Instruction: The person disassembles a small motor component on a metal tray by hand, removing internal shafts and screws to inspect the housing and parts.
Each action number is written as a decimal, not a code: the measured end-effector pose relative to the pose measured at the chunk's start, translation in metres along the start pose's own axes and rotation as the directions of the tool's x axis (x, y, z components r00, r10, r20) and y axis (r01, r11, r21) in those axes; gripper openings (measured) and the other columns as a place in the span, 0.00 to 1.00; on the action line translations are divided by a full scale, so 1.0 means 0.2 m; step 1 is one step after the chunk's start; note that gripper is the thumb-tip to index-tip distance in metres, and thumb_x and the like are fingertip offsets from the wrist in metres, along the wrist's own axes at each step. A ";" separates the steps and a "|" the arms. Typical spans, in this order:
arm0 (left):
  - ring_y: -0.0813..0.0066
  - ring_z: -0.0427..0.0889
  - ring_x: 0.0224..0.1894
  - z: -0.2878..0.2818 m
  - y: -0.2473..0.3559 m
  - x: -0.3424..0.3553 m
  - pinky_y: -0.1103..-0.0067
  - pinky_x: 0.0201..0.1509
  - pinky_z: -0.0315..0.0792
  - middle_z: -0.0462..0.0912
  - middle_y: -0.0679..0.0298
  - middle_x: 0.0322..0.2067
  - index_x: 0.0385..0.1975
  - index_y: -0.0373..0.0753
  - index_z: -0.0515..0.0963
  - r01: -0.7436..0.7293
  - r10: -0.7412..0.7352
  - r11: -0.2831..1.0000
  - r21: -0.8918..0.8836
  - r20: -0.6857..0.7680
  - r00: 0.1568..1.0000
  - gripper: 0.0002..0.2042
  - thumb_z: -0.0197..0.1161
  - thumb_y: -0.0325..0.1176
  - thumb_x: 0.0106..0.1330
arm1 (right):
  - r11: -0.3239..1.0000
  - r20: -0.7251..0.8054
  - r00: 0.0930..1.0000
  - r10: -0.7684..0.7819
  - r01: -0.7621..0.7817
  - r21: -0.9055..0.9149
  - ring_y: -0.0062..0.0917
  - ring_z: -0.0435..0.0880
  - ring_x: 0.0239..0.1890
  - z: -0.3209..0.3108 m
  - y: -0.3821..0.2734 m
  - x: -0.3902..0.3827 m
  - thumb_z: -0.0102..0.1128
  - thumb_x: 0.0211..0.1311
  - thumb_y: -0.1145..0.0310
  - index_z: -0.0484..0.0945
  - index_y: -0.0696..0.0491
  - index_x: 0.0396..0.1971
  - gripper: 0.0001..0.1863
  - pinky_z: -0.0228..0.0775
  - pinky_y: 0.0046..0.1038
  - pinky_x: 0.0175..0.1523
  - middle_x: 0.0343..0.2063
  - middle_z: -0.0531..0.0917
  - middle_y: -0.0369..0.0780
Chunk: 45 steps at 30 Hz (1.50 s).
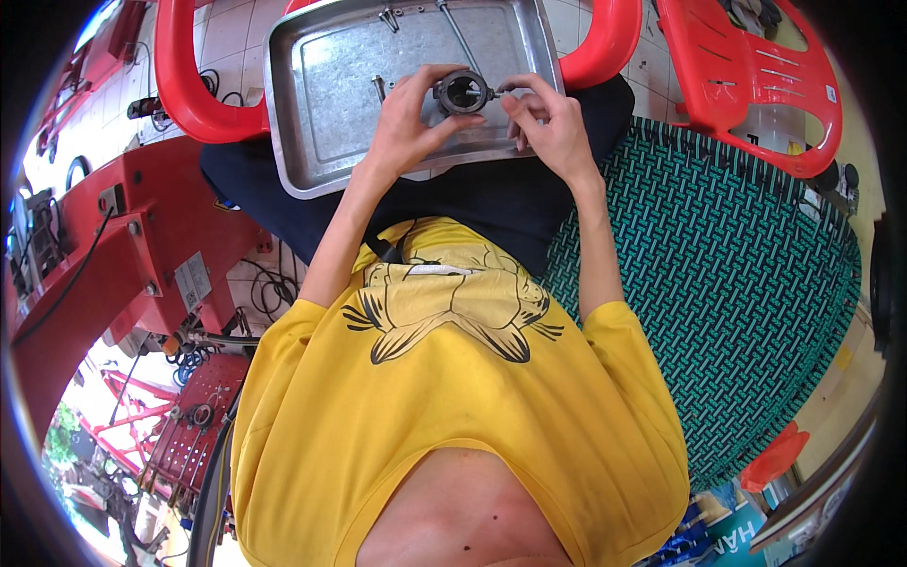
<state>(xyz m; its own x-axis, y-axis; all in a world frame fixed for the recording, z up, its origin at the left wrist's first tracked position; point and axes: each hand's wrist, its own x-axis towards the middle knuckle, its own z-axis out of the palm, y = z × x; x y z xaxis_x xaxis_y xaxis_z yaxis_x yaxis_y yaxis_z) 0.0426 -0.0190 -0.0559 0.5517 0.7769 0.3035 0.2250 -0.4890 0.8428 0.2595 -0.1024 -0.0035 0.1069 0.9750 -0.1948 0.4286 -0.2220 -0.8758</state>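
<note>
1. Head view, hands: the left hand (pixel 414 118) grasps a dark metal ring-shaped part (pixel 483 94), its index finger curled along the far rim and its thumb stretched under the near side; the right hand (pixel 553 125) is at the part's right side, its fingers bent and its fingertips at a small dark stub (pixel 498 93) that sticks out there; whether those fingers pinch the stub firmly, I cannot tell.
2. Head view, the part's place: the ring-shaped part is held up between the two hands, over the near right portion of a shallow metal tray (pixel 350 57); its round opening faces the camera.
3. Head view, in the tray: a long metal rod (pixel 460 40) lies slanting from the far edge toward the ring-shaped part; a few small bolts (pixel 389 19) lie near the far edge; another small bolt (pixel 379 87) lies just left of the left hand.
4. Head view, around: red plastic chair parts (pixel 179 80) flank the tray on both sides; a further red chair (pixel 723 57) at the upper right carries several thin tools (pixel 777 60); a green and black woven seat (pixel 718 293) lies to the right; a large red machine frame (pixel 90 227) fills the left side; the person wears a yellow shirt (pixel 453 397) and dark trousers (pixel 425 200).
</note>
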 end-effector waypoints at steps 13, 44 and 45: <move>0.61 0.88 0.54 0.00 0.01 0.00 0.69 0.60 0.79 0.88 0.56 0.51 0.58 0.37 0.79 0.021 -0.021 1.000 0.007 0.003 1.000 0.30 0.83 0.35 0.55 | 0.999 -0.034 0.999 0.038 -0.038 0.006 0.22 0.88 0.23 0.03 0.07 0.03 0.62 0.77 0.53 0.83 0.56 0.45 0.19 0.74 0.25 0.32 0.21 0.86 0.39; 0.54 0.86 0.50 -0.01 0.01 -0.01 0.66 0.54 0.78 0.85 0.55 0.48 0.54 0.36 0.77 -0.034 0.040 0.993 0.116 -0.045 0.998 0.30 0.84 0.34 0.52 | 0.976 -0.096 0.972 -0.215 0.217 0.010 0.26 0.88 0.50 0.12 0.01 0.07 0.75 0.66 0.64 0.75 0.54 0.64 0.29 0.78 0.26 0.50 0.55 0.85 0.42; 0.53 0.85 0.50 -0.01 0.01 -0.01 0.65 0.53 0.78 0.85 0.55 0.47 0.53 0.37 0.77 -0.034 0.041 0.991 0.128 -0.052 0.998 0.29 0.84 0.35 0.51 | 0.976 -0.100 0.972 -0.214 0.217 0.015 0.30 0.88 0.51 0.13 0.00 0.07 0.79 0.61 0.56 0.76 0.53 0.63 0.34 0.79 0.31 0.51 0.51 0.86 0.42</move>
<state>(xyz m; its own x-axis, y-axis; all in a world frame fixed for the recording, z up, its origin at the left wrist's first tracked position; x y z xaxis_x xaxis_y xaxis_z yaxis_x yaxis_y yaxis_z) 0.0400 -0.0204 -0.0533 0.5182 0.7756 0.3603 0.3068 -0.5619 0.7683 0.2383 -0.0881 -0.0169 0.1015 0.9939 0.0424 0.4283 -0.0052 -0.9036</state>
